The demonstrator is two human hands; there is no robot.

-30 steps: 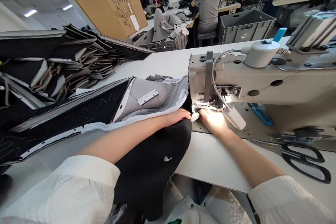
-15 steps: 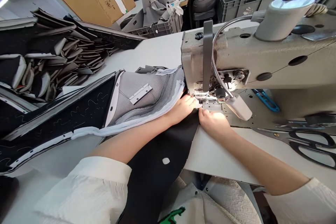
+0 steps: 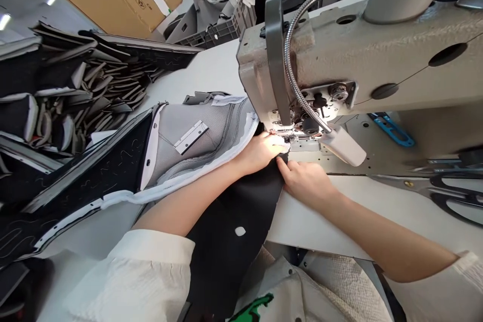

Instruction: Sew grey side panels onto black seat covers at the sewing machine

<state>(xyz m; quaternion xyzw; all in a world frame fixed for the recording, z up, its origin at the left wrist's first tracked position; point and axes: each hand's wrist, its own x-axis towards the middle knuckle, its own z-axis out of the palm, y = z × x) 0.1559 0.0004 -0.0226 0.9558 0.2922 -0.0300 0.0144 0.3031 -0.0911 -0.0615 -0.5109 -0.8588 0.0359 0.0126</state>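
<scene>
Black fabric panel (image 3: 241,201) now pinned flat by both hands at needle, frame centre: left hand (image 3: 260,151) moved closer under grey sewing machine head (image 3: 339,60), right hand (image 3: 307,181) drawn back toward bench (image 3: 339,211) edge.

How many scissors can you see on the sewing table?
1: the black-handled scissors lie at the right edge of the white table, right of the right hand. Part is cut off; others may be hidden.

White crinkled sleeves (image 3: 151,276) pushed up, forearms bare, cream top
</scene>
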